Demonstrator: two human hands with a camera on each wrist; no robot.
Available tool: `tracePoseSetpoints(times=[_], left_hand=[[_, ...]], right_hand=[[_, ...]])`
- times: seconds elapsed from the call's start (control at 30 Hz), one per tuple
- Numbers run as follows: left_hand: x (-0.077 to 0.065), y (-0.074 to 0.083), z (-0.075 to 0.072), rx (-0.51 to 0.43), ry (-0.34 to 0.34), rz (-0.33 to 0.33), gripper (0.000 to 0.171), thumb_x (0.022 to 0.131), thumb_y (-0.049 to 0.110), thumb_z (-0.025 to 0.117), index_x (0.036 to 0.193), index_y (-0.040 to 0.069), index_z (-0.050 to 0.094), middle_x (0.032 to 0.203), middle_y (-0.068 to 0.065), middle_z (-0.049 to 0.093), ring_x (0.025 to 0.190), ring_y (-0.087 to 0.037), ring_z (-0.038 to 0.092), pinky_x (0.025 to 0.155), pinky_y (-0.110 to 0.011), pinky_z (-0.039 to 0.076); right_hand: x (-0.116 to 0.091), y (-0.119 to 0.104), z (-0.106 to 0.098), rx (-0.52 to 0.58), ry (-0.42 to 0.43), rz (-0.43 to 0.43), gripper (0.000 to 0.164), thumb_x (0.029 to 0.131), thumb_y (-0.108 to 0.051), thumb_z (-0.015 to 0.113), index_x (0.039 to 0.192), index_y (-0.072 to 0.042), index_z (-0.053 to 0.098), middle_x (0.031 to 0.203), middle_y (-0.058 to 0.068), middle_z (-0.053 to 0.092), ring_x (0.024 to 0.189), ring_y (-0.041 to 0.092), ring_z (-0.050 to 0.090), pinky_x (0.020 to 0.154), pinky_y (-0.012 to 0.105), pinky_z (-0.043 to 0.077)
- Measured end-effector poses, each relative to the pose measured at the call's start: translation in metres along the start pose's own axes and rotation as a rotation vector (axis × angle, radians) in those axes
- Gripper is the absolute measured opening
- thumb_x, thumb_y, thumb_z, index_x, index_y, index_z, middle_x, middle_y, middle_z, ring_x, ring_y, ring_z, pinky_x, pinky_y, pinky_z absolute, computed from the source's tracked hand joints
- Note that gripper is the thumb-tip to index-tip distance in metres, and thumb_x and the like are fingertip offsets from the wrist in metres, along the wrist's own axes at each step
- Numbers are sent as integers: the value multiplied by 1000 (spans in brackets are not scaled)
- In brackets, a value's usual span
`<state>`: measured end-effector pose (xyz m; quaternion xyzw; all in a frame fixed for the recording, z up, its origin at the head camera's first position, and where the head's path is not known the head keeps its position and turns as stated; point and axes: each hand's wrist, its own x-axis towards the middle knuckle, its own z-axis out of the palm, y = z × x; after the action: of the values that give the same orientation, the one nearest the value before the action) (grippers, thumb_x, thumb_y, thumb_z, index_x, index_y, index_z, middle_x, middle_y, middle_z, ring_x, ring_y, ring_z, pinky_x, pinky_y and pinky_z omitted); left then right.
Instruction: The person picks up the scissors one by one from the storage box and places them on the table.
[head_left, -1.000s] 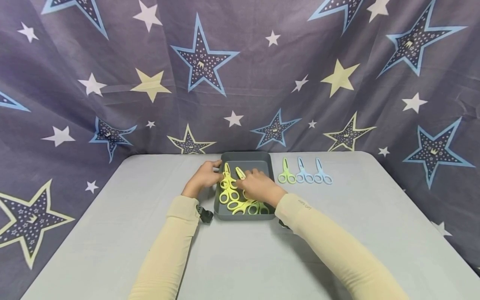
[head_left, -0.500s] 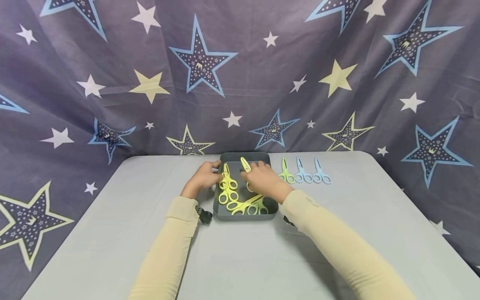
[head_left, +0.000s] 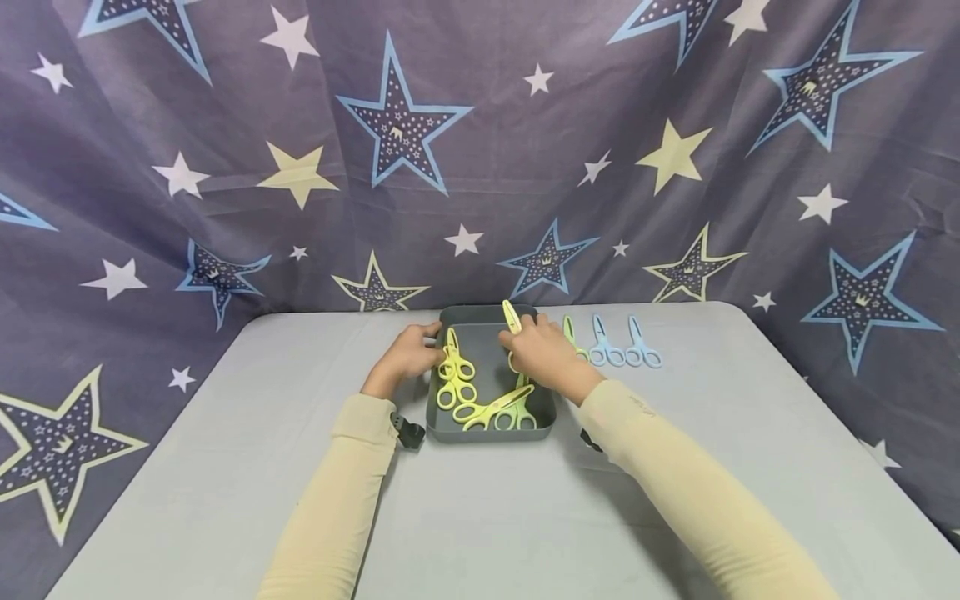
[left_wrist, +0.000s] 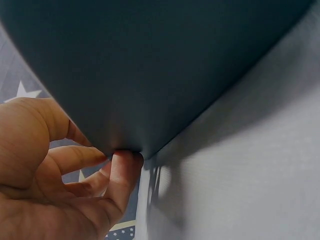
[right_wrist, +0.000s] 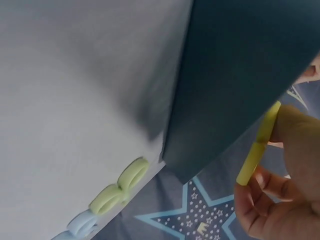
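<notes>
My right hand [head_left: 546, 354] pinches yellow scissors [head_left: 512, 317] over the right side of the grey tray [head_left: 491, 435], blades pointing away. The right wrist view shows the handle loops of these scissors [right_wrist: 258, 145] edge-on between thumb and fingers, beside the tray wall [right_wrist: 240, 75]. My left hand [head_left: 408, 352] grips the tray's left side, its fingers at a far corner in the left wrist view. Inside the tray, yellow scissors [head_left: 456, 393] overlap along the left wall. More yellow scissors [head_left: 491, 410] lie slantwise at the front, across pale green scissors [head_left: 523, 412].
To the tray's right, green scissors [head_left: 569, 329] stand first in a row on the grey table [head_left: 480, 517], partly behind my right hand. Two blue scissors [head_left: 602, 337] follow, blades toward the back. A star-patterned cloth [head_left: 480, 167] hangs behind the table.
My right hand has lifted the yellow scissors from the middle of the tray and carried them rightward and back. The left hand stays at the tray's left side.
</notes>
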<state>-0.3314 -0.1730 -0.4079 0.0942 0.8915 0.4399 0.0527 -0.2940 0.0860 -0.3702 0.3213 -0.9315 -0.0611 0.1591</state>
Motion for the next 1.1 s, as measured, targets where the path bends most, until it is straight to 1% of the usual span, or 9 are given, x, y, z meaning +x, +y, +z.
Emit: tracePoseSetpoints(times=[0.07,0.17,0.27,0.47,0.63,0.77,0.87,0.97,1.1], left_hand=[[0,0,0,-2,0,-1,82,78,4,62,155,-6,36,158,-20,42,140,-37,47,115,-46,40],[-1,0,0,-6,-2,-2,81,78,4,62,155,-6,35,159,-20,41,140,-38,47,115,-47,40],[-2,1,0,-11,-4,-6,81,79,5,62,155,-6,35,159,-20,41,140,-38,47,116,-46,39],[-1,1,0,-12,-2,-9,81,78,5,62,155,-5,37,159,-18,41,141,-37,46,116,-46,38],[-1,0,-1,-8,-1,-5,81,79,5,62,155,-5,37,160,-17,40,142,-38,45,116,-47,38],[-1,-1,0,-4,-6,-10,81,79,5,62,155,-5,36,160,-18,40,141,-38,45,116,-47,38],[-1,0,0,5,-7,-4,80,79,5,62,154,-6,37,158,-20,42,141,-38,46,116,-48,37],[-2,1,0,14,-1,-3,79,79,5,63,154,-7,38,156,-21,45,140,-38,47,117,-48,37],[-2,3,-1,16,3,-8,79,79,5,63,154,-6,39,156,-20,45,142,-36,44,118,-48,35]], right_hand=[[-2,3,0,-5,24,25,10,92,-17,68,101,-14,66,93,19,62,81,34,55,64,46,52],[-6,9,0,1,58,56,12,91,-17,69,101,-12,65,95,22,63,82,36,56,65,48,54],[-10,15,0,3,86,72,12,91,-16,69,101,-11,65,95,23,63,80,38,56,62,47,54],[-19,33,-1,19,105,103,9,91,-14,67,98,-9,64,90,22,62,78,37,54,60,45,49],[-27,49,2,1,91,140,13,91,-15,67,102,-7,64,91,24,62,76,36,53,60,44,50],[-32,61,7,-14,88,171,14,90,-14,67,102,-7,64,88,24,61,76,37,54,60,45,51],[-38,69,10,-2,92,207,14,88,-13,69,100,-7,65,87,25,61,76,39,56,60,47,52],[-45,77,12,7,74,242,14,89,-13,70,100,-6,64,89,25,61,79,42,58,61,50,53],[-53,86,13,17,39,281,17,92,-13,68,106,-5,63,94,28,61,82,46,60,63,54,55]])
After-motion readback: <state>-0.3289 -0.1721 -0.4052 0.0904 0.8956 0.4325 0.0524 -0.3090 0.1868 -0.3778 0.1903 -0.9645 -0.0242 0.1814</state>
